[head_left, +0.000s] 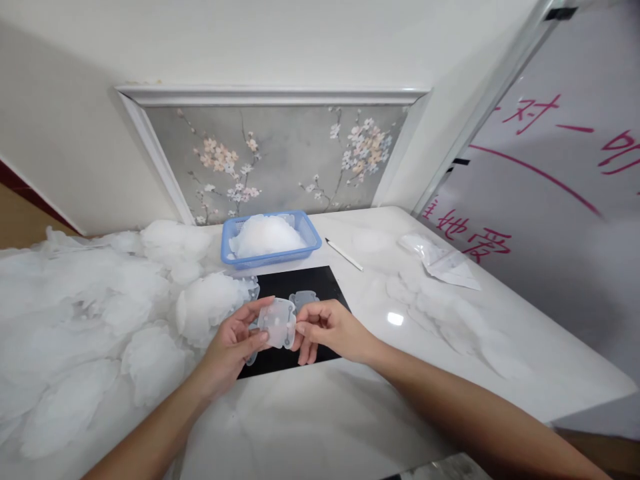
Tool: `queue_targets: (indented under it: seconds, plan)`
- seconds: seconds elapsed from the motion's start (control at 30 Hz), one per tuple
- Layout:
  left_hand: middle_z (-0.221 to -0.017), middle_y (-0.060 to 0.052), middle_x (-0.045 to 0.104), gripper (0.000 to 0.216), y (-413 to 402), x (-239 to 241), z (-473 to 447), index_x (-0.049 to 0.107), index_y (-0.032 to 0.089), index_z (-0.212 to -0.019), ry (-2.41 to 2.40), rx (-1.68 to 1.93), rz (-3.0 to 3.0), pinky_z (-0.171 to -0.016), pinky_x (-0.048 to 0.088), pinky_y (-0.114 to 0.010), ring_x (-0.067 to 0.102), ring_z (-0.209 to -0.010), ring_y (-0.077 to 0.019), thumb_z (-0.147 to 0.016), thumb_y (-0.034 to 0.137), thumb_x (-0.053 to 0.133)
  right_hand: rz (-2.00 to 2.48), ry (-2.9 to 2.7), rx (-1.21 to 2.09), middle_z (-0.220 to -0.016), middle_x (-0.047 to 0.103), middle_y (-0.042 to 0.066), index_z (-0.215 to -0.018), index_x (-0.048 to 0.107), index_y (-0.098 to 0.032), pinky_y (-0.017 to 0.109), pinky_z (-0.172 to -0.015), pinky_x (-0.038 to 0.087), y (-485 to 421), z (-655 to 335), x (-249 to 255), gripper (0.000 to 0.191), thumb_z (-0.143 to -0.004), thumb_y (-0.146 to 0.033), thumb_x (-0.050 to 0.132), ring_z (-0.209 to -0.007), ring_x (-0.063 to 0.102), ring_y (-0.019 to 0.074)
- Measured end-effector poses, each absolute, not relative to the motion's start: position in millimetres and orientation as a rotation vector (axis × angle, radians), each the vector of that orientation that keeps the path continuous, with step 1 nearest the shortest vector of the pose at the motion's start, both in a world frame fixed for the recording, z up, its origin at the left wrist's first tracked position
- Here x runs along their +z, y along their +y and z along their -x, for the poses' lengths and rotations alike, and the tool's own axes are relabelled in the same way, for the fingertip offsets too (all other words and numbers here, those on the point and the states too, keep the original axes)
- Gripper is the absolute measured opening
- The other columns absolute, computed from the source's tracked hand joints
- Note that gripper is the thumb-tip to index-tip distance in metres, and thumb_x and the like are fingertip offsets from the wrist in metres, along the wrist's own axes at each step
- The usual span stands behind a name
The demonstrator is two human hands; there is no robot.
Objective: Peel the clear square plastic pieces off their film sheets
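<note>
My left hand (pixel 235 343) and my right hand (pixel 327 328) both pinch a translucent white plastic piece (pixel 277 322), holding it just above a black mat (pixel 293 313) on the white marble table (pixel 380 393). The left fingers curl round its left edge, and the right fingertips grip its right edge. A second similar translucent piece (pixel 303 299) lies flat on the mat just behind. Another bit of plastic shows under my left fingers.
A blue plastic basket (pixel 310 241) heaped with white translucent pieces stands behind the mat. Large piles of the same pieces (pixel 100 313) cover the table's left side. A thin white pen-like tool (pixel 344 254) and a clear plastic bag (pixel 440 260) lie right. A whiteboard with red writing (pixel 550 173) leans at right.
</note>
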State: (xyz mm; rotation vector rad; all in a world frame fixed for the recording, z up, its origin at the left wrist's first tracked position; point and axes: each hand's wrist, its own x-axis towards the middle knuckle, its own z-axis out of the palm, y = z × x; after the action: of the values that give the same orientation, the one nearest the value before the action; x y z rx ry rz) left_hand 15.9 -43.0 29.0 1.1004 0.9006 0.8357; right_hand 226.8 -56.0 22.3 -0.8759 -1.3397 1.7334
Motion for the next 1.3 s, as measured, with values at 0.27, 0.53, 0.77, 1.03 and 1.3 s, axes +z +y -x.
queue_targets:
  seconds: [0.27, 0.53, 0.77, 1.03, 1.3]
  plan:
    - [-0.12, -0.007, 0.065, 0.049, -41, 23, -14, 0.063, 0.03, -0.122, 0.871, 0.838, -1.095, -0.08, 0.056, -0.029, 0.065, -0.099, -0.0207, -0.075, 0.025, 0.074, 1.065, -1.603, 1.267, -0.075, 0.068, 0.003, -0.086, 0.06, -0.019, 0.033, -0.068, 0.054, -36, -253, 22, 0.026, -0.087, -0.046, 0.057, -0.068, 0.067, 0.0169]
    - [-0.124, -0.008, 0.063, 0.046, -31, 23, -9, 0.058, 0.025, -0.127, 0.894, 0.971, -0.957, -0.09, 0.051, -0.038, 0.064, -0.105, -0.0253, -0.083, 0.034, 0.064, 1.346, -1.61, 0.78, -0.085, 0.069, 0.004, -0.092, 0.058, -0.021, 0.04, -0.084, 0.05, 8, -297, -14, 0.014, -0.081, -0.02, 0.05, -0.079, 0.065, 0.0184]
    - [-0.125, -0.009, 0.061, 0.052, -24, 21, -4, 0.052, 0.026, -0.133, 0.862, 0.951, -0.856, -0.095, 0.047, -0.045, 0.063, -0.107, -0.0282, -0.088, 0.053, 0.05, 1.285, -1.7, 0.838, -0.092, 0.068, 0.004, -0.099, 0.059, -0.022, 0.041, -0.09, 0.048, 4, -293, -16, 0.016, -0.085, -0.029, 0.053, -0.09, 0.065, 0.0195]
    - [-0.127, -0.01, 0.061, 0.053, -24, 22, -4, 0.052, 0.023, -0.132, 0.816, 0.997, -0.805, -0.089, 0.05, -0.043, 0.066, -0.1, -0.0267, -0.088, 0.054, 0.05, 1.127, -2.163, 0.996, -0.147, 0.037, 0.011, -0.13, 0.044, -0.027, 0.049, -0.111, 0.032, -13, -281, -11, 0.076, -0.065, -0.038, 0.081, -0.136, 0.037, 0.0297]
    - [-0.128, -0.01, 0.06, 0.057, -30, 24, -5, 0.049, 0.025, -0.135, 0.785, 0.986, -0.841, -0.088, 0.05, -0.042, 0.066, -0.1, -0.0257, -0.088, 0.057, 0.049, 1.213, -2.053, 1.058, -0.13, 0.052, 0.009, -0.119, 0.049, -0.025, 0.05, -0.103, 0.041, -8, -281, -17, 0.062, -0.066, -0.032, 0.079, -0.123, 0.05, 0.0297]
